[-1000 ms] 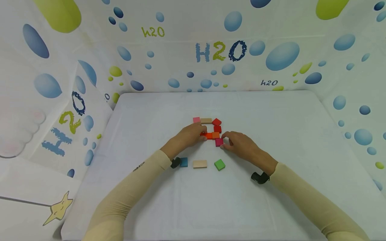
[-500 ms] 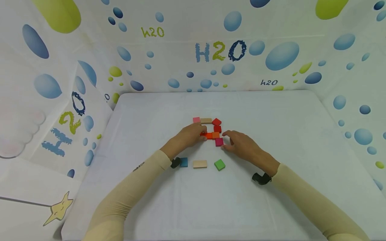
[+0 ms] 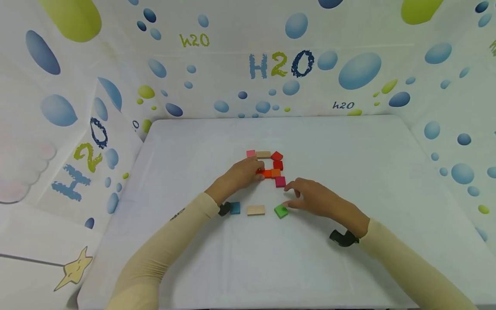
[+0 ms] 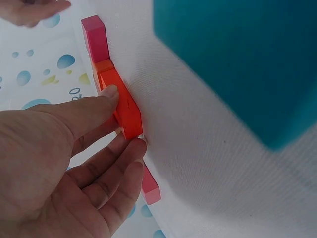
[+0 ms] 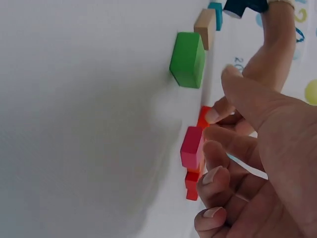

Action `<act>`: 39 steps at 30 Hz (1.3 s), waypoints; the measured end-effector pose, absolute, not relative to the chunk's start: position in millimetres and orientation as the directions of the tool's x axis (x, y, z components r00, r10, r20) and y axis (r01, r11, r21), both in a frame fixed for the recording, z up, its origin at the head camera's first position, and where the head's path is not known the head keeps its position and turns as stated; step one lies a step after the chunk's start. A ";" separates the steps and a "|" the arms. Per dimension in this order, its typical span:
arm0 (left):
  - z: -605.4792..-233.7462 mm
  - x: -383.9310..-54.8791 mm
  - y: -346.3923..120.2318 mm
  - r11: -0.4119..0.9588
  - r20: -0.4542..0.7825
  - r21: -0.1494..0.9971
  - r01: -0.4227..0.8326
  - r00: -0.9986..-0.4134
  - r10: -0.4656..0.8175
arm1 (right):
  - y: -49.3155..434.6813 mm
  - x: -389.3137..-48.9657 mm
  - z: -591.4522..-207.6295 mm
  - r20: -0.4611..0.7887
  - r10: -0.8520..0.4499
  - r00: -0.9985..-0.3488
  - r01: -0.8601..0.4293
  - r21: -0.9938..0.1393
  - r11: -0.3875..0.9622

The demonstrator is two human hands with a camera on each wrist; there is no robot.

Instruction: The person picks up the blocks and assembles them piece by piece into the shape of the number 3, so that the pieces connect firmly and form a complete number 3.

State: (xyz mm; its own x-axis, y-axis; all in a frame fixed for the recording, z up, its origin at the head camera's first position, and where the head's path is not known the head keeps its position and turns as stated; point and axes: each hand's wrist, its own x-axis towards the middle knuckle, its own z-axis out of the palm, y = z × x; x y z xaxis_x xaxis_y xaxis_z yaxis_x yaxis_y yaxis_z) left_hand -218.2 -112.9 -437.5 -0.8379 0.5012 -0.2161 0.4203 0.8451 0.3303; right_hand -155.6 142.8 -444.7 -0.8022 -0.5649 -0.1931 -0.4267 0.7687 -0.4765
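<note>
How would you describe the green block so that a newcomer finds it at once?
On the middle of the white table, a blue block, a wooden block and a green block form a spaced row. The green one ends it on the right, close to the right hand. It alone is green, and it sits turned at an angle to its neighbours.

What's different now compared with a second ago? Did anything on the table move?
The right hand moved away from the crimson block, back toward the person; its thumb is now near the green block. It holds nothing. The left hand still pinches the red-orange block, and the crimson block and green block lie where they were.
</note>
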 end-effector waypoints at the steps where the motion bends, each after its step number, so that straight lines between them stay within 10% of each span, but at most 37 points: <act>1: -437.4 -218.1 -112.9 0.845 -0.217 0.330 0.420 -0.838 0.501 | 142.9 -153.1 -445.3 -0.199 -0.574 -0.794 -0.432 -0.479 0.764; 39: -436.9 -221.2 -110.8 0.846 -0.229 0.342 0.408 -0.837 0.496 | 134.7 -142.3 -451.2 -0.137 -0.540 -0.831 -0.432 -0.452 0.780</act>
State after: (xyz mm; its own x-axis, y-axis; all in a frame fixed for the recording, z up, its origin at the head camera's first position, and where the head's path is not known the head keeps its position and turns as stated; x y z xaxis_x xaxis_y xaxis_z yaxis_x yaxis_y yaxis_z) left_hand -221.2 -110.8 -436.9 -0.8373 0.4964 -0.2293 0.4083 0.8465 0.3416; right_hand -142.3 134.7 -451.2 -0.8307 -0.5395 -0.1374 -0.4320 0.7803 -0.4522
